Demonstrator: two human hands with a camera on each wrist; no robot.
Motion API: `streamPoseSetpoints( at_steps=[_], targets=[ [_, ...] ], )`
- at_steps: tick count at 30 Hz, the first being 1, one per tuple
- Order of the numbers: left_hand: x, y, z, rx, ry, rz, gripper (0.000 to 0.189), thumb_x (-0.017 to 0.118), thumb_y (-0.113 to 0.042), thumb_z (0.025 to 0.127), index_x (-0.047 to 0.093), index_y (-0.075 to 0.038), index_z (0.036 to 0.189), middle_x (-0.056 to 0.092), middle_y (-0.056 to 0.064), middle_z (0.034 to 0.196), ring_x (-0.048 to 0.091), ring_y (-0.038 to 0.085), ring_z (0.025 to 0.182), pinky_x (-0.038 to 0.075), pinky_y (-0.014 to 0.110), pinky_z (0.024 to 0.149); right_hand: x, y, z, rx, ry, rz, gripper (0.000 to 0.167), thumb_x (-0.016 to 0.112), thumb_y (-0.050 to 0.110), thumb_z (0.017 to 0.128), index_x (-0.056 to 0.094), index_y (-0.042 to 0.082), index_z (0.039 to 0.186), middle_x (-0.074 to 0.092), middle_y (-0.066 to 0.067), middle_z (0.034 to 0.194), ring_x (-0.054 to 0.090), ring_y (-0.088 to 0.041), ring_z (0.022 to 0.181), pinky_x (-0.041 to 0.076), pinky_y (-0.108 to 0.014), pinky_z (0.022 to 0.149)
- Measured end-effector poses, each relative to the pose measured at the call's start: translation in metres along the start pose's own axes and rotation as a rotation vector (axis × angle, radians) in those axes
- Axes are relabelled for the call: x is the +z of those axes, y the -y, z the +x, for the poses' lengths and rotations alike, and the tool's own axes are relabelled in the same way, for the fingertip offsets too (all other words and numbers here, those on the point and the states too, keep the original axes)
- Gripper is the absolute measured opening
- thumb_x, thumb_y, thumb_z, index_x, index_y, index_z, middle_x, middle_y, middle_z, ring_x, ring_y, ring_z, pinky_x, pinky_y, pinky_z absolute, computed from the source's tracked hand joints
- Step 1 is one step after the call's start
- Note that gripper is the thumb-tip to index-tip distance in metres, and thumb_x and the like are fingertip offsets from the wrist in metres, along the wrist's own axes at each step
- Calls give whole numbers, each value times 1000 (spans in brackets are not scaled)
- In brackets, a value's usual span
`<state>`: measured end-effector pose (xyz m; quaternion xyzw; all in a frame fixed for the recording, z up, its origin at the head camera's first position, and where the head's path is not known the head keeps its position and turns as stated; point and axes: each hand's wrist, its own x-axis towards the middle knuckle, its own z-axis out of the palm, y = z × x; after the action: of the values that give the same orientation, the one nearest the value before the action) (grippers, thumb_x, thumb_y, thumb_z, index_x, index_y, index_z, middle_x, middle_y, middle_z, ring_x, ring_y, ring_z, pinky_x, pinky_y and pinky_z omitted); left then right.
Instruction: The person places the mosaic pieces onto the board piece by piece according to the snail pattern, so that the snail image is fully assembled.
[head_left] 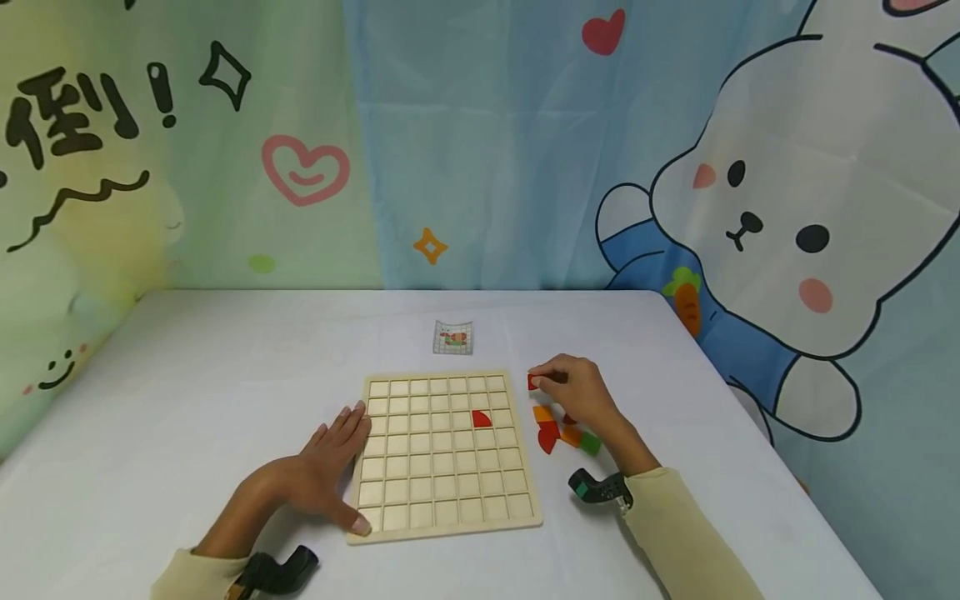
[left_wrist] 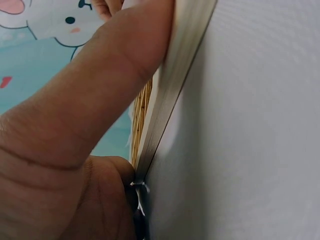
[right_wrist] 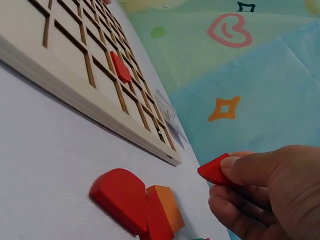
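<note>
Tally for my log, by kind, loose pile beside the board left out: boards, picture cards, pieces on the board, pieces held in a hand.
Grid board: 1
Picture card: 1
On-board red piece: 1
Held red piece, in the right hand: 1
Total: 4

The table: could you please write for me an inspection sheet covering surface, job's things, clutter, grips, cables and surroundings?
Surface: white table.
Job's things: wooden board with one red piece in a square; loose pieces in red, orange and green at right; small card beyond the board.
Clutter: nothing seen.
Grips: left hand rests at the board's left edge; right hand pinches a second red piece.
Cables: nothing seen.
Surroundings: printed curtain behind the table.
</note>
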<state>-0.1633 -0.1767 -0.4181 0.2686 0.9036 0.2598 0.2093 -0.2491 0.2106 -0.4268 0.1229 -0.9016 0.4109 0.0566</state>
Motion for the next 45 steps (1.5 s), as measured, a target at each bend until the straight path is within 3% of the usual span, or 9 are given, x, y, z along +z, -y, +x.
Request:
streamPoseSetpoints(
  at_steps=[5,13,21,34,45],
  targets=[
    [-1,-1,-1,-16,9,23,138,85,-58,62,5,10,151,-8,27,158,-9,44,144,1,63,110,2,3,-3,-18,11,42,11,72,5,88,77,7,97,68,-2,92,60,-18,78,52,-28,68],
    [-1,-1,0,4,12,49,137,85,-57,63,5,12,150,-7,29,157,-8,45,144,1,63,110,11,10,-10,-52,111,46,16,68,3,90,77,8,103,67,1,95,59,-16,81,50,-31,71],
    [0,-4,1,27,11,34,135,86,-54,63,6,13,150,-6,30,157,-8,46,143,2,64,110,23,16,-17,-86,117,16,13,72,1,86,76,6,97,68,1,92,60,-13,81,51,-30,72],
    [0,-1,0,-2,7,45,137,85,-58,62,5,12,150,-7,28,158,-9,44,144,1,62,110,30,25,-17,-27,98,12,14,72,0,86,78,10,93,68,4,90,62,-14,84,52,-32,76],
    [2,3,-1,6,12,14,140,83,-61,61,4,11,151,-9,28,157,-11,45,143,-1,63,110,32,30,-19,5,155,78,13,71,2,86,78,11,91,69,3,90,60,-14,79,50,-30,69]
  ],
)
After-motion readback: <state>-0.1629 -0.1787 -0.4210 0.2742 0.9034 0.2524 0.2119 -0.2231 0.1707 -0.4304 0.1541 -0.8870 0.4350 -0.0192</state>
